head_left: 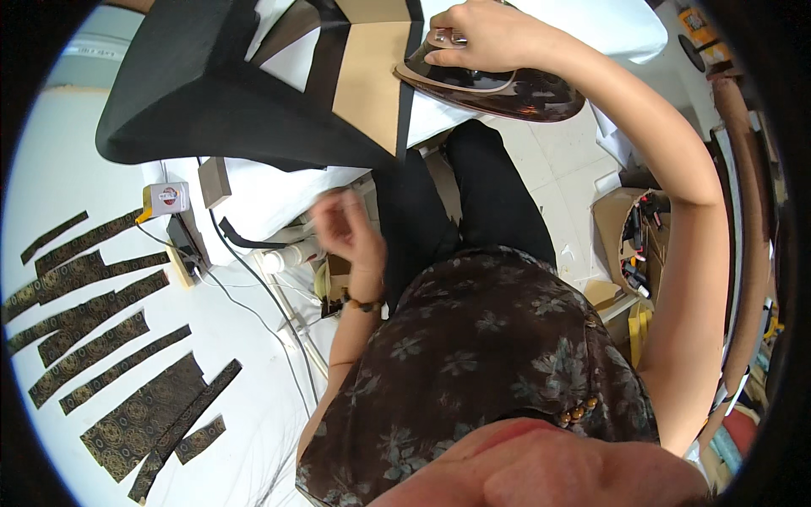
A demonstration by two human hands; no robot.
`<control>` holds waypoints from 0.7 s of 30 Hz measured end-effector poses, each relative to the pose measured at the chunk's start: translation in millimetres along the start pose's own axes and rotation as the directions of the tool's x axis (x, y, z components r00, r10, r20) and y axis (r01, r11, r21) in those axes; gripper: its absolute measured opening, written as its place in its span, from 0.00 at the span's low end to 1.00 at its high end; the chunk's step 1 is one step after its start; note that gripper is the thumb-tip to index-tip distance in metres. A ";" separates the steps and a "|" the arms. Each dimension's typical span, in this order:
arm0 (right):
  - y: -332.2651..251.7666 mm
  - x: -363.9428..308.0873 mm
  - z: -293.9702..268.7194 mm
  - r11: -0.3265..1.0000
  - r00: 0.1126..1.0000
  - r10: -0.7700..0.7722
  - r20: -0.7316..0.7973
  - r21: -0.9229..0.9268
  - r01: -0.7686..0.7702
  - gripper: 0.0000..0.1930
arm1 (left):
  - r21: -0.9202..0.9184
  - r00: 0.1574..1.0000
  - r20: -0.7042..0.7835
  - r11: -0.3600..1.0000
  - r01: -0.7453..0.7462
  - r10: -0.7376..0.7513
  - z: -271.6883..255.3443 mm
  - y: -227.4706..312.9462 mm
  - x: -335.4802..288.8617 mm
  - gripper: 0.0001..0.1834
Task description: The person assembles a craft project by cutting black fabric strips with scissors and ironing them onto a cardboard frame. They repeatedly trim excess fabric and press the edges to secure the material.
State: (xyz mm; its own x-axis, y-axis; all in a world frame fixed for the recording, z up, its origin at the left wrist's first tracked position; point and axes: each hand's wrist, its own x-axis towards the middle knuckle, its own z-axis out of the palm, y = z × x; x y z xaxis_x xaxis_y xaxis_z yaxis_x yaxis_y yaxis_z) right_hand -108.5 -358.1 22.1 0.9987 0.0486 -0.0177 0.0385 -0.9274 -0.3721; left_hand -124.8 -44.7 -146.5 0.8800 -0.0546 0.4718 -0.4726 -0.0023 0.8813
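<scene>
My right hand (486, 38) is wrapped round the handle of a dark brown clothes iron (507, 91). The iron's tip meets the right border of a black cloth piece (228, 110), beside its beige panel (369, 80). This black piece lies over a white-covered table, with its lower edge hanging toward my lap. My left hand (345, 228) is lifted in front of the table edge, apart from the cloth. Its fingers look bent but are smeared by motion, so whether it holds anything is unclear.
Several patterned dark fabric pieces (144, 414) lie on the white table at left. Cables (253, 275) run near a small white-and-yellow box (166, 199) and a grey-brown block (214, 182). A white bottle (291, 256) is by my left hand. An open carton (615, 228) stands right.
</scene>
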 end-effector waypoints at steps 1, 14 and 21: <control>5.4 11.4 9.8 0.997 1.000 -0.008 0.012 -0.082 0.009 0.20 | -0.078 0.969 0.129 0.972 0.222 -0.211 7.7 -5.8 -8.5 0.07; 35.9 50.9 34.2 0.988 0.981 -0.116 -0.155 -0.118 0.099 0.28 | -0.493 0.616 0.661 0.371 0.787 -0.429 44.8 -36.7 6.8 0.21; -11.7 -32.1 -50.8 0.947 0.938 0.312 -0.148 0.128 -0.295 0.28 | -0.656 0.614 0.656 0.073 0.752 -0.439 47.6 -43.9 6.0 0.26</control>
State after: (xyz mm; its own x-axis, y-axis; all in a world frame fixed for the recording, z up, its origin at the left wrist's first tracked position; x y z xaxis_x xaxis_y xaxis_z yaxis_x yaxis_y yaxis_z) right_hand -139.2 -367.6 74.2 0.9543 -0.2988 0.0044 -0.2624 -0.8449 -0.4661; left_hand -101.1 -92.5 -183.6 0.7173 -0.6872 -0.1152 0.6578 0.6134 0.4370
